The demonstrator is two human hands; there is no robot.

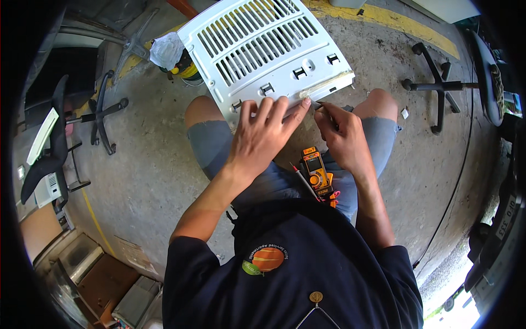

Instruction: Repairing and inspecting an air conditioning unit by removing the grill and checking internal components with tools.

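Note:
A white slotted metal panel [222, 71] lies in front of me, its near edge by my knees. Along that edge runs a rough tan strip [327, 83]. My left hand [263, 131] rests on the edge with its fingers apart, the thumb reaching to the strip's left end. Just right of it, my right hand [345, 136] is closed in a pinch on a thin dark tool [319, 105], its tip near the left thumb. The tool's kind is mostly hidden. An orange and black multimeter [316, 170] sits on my lap, with a red-tipped test probe [301, 178] beside it.
Office chair bases [438, 85] stand on the concrete floor at right and left [98, 112]. A bucket [189, 71] with a crumpled white bag [166, 50] is beyond the panel's left side. A dark cable [459, 192] crosses the floor at right. Boxes [107, 282] fill the lower left.

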